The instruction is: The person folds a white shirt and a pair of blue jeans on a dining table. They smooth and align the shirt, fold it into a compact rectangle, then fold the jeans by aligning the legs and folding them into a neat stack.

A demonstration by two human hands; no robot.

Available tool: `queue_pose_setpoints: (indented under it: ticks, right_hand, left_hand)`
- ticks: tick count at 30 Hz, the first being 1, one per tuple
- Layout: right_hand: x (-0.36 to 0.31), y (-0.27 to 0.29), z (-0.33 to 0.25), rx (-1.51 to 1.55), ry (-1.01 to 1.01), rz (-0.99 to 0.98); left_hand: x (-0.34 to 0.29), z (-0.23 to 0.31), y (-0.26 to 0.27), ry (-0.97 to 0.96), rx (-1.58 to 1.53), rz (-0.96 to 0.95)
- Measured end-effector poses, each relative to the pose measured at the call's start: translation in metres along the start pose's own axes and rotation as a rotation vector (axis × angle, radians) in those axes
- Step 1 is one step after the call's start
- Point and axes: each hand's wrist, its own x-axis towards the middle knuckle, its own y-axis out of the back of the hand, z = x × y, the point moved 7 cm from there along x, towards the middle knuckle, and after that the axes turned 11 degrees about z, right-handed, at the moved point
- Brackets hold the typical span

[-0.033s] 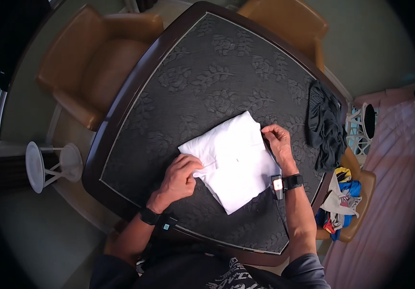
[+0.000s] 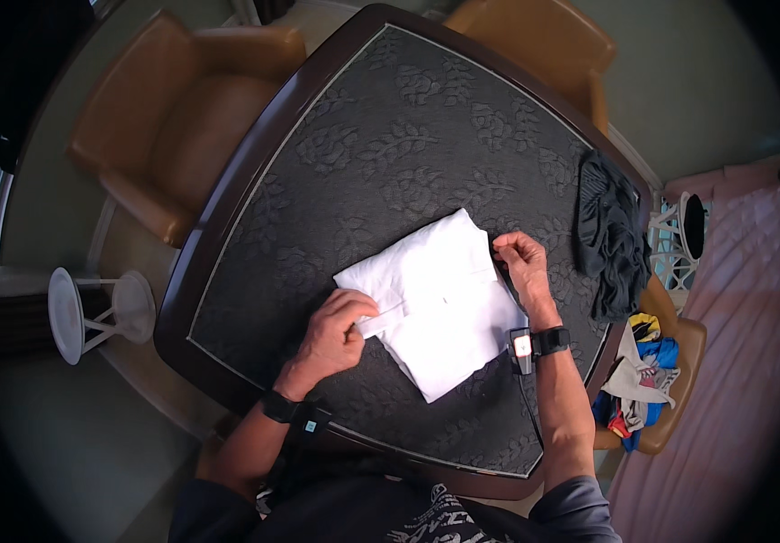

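Note:
A folded white garment (image 2: 449, 299) lies at a slant on the dark tabletop in front of me, its overlapping layers making an uneven outline. My left hand (image 2: 334, 335) is closed on a narrow flap at its left edge, thumb and fingers pinched together. At the garment's upper right edge is my right hand (image 2: 524, 262), its fingers curled and drawn together. Whatever lies between those right fingertips, if anything, is hidden.
The table (image 2: 390, 181) has a dark floral covering and a brown rim. A crumpled black cloth (image 2: 609, 235) lies at its right edge. Colourful clothes (image 2: 648, 380) are heaped on a tan chair at the right. Another tan chair (image 2: 200, 127) stands far left, near a white stool (image 2: 69, 317).
My left hand has shifted slightly left, drawing the pinched flap out a little from the garment. The right hand has barely moved.

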Motion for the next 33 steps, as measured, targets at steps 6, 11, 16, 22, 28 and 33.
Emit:
queue_pose_setpoints:
  ticks: [6,11,16,22,28,33]
  right_hand:
    - [-0.015,-0.016,-0.032,-0.206,-0.062,-0.045]
    - [-0.020,-0.033,-0.037,-0.501,0.098,-0.020]
    - [-0.011,-0.028,-0.020,-0.426,0.097,0.023]
    - [-0.026,-0.006,-0.033,-0.700,0.245,0.172]
    - [-0.073,0.040,-0.007,-0.618,-0.040,0.176]
    - [-0.102,0.050,0.008,-0.529,-0.184,0.155]
  left_hand:
    - [0.012,-0.029,0.015,0.255,0.057,0.204]
    - [0.012,-0.033,-0.013,0.101,0.260,0.101]
    - [0.014,-0.011,-0.026,0.006,0.405,0.061]
    - [0.026,0.003,-0.041,-0.099,0.483,-0.055]
    - [0.074,-0.004,-0.075,0.162,0.008,-0.008]
    - [0.111,-0.037,-0.139,0.528,0.150,-0.224]
